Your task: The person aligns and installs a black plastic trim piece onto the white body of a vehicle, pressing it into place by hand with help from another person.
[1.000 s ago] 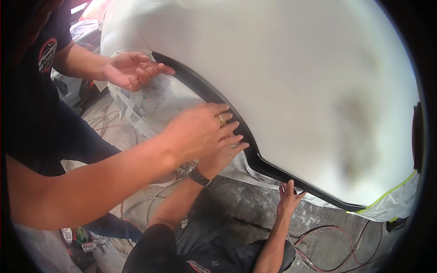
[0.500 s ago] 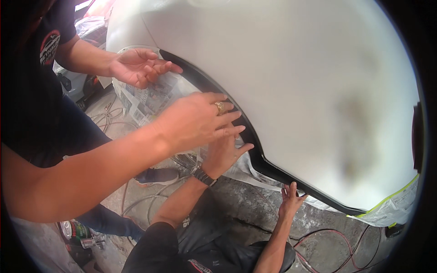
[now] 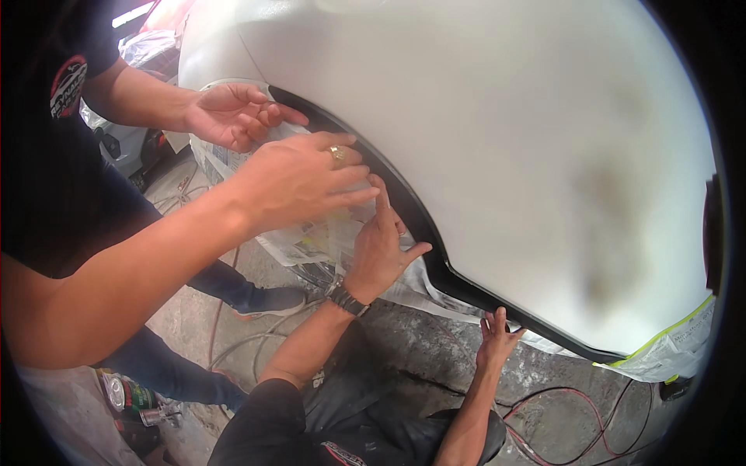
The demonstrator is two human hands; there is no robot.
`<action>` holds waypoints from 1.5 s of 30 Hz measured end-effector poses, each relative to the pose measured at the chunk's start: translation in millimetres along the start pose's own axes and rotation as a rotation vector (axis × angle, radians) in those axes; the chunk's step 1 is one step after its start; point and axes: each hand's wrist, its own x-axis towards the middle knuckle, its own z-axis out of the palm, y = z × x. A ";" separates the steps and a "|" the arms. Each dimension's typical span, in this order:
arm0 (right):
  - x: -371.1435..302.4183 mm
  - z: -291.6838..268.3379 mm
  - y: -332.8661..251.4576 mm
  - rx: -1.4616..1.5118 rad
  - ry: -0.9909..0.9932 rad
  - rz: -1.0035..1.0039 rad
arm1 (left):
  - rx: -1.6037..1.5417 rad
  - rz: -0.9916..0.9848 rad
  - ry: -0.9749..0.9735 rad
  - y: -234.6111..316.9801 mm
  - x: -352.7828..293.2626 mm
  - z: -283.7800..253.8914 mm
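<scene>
A curved black wheel-arch trim (image 3: 440,275) runs along the lower edge of a whitish car body panel (image 3: 505,155). My left hand (image 3: 378,252), with a dark bracelet or watch at the wrist, is at the trim's inner side. Its index finger points up and its thumb is spread out onto the trim; some fingers are hidden. Farther right, my right hand (image 3: 494,342) has raised, spread fingertips against the trim's lower edge. A co-worker's ringed hand (image 3: 303,179) hovers beside my left index finger. The co-worker's other hand (image 3: 233,116), palm up, is by the trim's upper end.
Newspaper and plastic masking (image 3: 299,242) hangs inside the arch. More masking paper (image 3: 684,335), edged with yellow-green tape, covers the lower right. Hoses (image 3: 536,400) lie on the concrete floor. Cans (image 3: 118,394) stand at lower left, near the co-worker's legs (image 3: 167,365).
The co-worker's ringed hand has shifted up and left along the trim, uncovering my left hand, whose index finger now points upward. My right hand has hardly moved.
</scene>
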 end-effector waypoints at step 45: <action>4.7 -4.3 3.7 0.033 0.001 -0.002 | -0.036 -0.037 -0.020 -1.9 -2.9 1.7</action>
